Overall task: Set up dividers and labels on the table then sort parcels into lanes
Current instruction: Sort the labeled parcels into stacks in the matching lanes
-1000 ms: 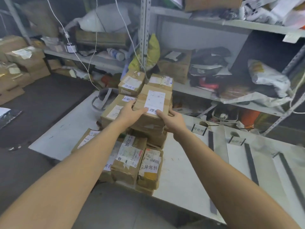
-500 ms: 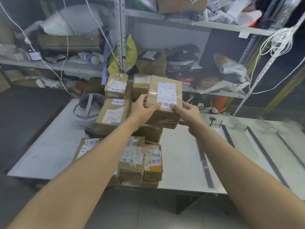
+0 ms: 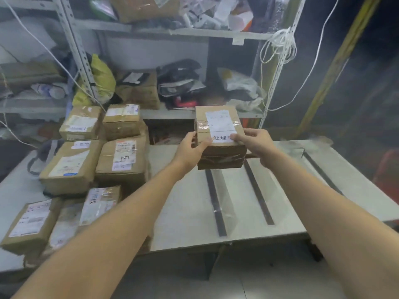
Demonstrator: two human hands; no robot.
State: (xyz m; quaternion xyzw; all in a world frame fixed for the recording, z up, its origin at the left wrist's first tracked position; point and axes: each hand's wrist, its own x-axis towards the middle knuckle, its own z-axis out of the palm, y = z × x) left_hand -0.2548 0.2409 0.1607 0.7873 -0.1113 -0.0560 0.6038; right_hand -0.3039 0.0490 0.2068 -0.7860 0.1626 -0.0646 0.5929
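The left hand (image 3: 190, 149) and the right hand (image 3: 257, 145) are both holding one brown parcel (image 3: 220, 153). Each grip is pinching it, the thumb lying on the parcel's top face and the fingers curling round the side below. The left hand is taking the parcel's left edge and the right hand its right edge. The right thumb is covering the end of a white label (image 3: 222, 138) printed with black characters, which is sitting along the near edge of the parcel's top. A shipping slip (image 3: 219, 121) is lying just behind that label, under clear tape.

The parcel is staying level over the far part of the grey tabletop (image 3: 185, 212) (whether it is touching the surface I cannot tell). Black divider strips (image 3: 216, 203) are running from under the parcel toward the viewer, with another well to the parcel's right. The parcel is sitting above the far ends of the two nearest strips.

To the left of the parcel, well apart from it, a pile of parcels (image 3: 121, 160) is occupying that end of the tabletop, several of them stacked. Behind the parcel a shelf rack (image 3: 194, 32) is standing full of bags and cartons. A yellow bag (image 3: 101, 80) is resting up and to the parcel's left. A white cord (image 3: 278, 46) is hanging bunched on the rack post up and to its right.
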